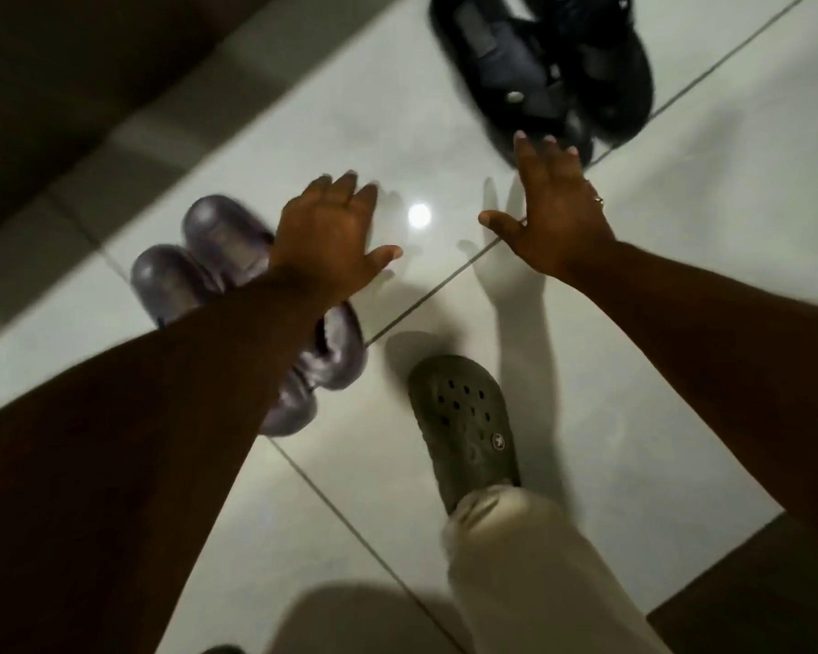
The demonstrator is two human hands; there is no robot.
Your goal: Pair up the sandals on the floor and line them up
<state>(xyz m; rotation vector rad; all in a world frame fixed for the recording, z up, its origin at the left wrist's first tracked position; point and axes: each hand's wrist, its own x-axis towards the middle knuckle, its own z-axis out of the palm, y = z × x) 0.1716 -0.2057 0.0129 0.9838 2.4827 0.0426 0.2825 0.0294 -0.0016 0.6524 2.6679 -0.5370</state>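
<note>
Two purple sandals [199, 257] lie side by side on the white tiled floor at the left, partly hidden under my left forearm. A pair of black sandals [539, 68] lies close together at the top right. My left hand [331, 233] hovers above the purple pair with fingers spread and holds nothing. My right hand [548, 205] is spread open too, its fingertips just short of the black pair's near end. Both hands are empty.
My own foot in an olive green clog [464, 422] with a light trouser leg [530, 573] stands on the tiles at the centre bottom. A dark wall or furniture edge [67, 63] runs along the top left. A dark mat edge [775, 601] sits at the bottom right.
</note>
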